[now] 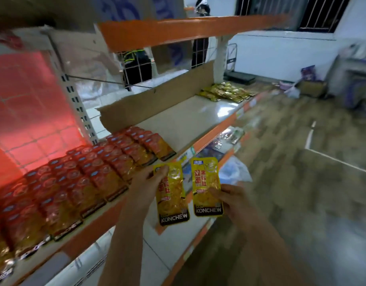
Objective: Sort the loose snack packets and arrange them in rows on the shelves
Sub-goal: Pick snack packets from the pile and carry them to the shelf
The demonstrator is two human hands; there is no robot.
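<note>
a: what's over at nine o'clock?

b: rows of red packets (78, 182) lying flat and overlapping on the middle shelf (198, 120), packed edge to edge from its left end to about the centre. behind them a red-lit wire grid panel (29, 112).

a: and the hands?

b: both out in front of the shelf edge, near six o'clock. the left hand (146, 183) pinches a yellow packet (173, 199) by its upper left corner, thumb across the front, so it hangs tilted with the black konchew band at the bottom. just beside it, not touching, the right hand (233, 201) grips a second yellow packet (206, 186) by its lower right side, thumb on the front, held upright.

a: anything further along?

b: toward one o'clock the shelf is bare board with a cardboard strip (157, 100) standing along the back, then a cluster of gold packets (225, 91) at the far right end. the orange upper shelf (178, 32) runs overhead at twelve. at three o'clock, blurred floor (301, 182) with a white line.
</note>
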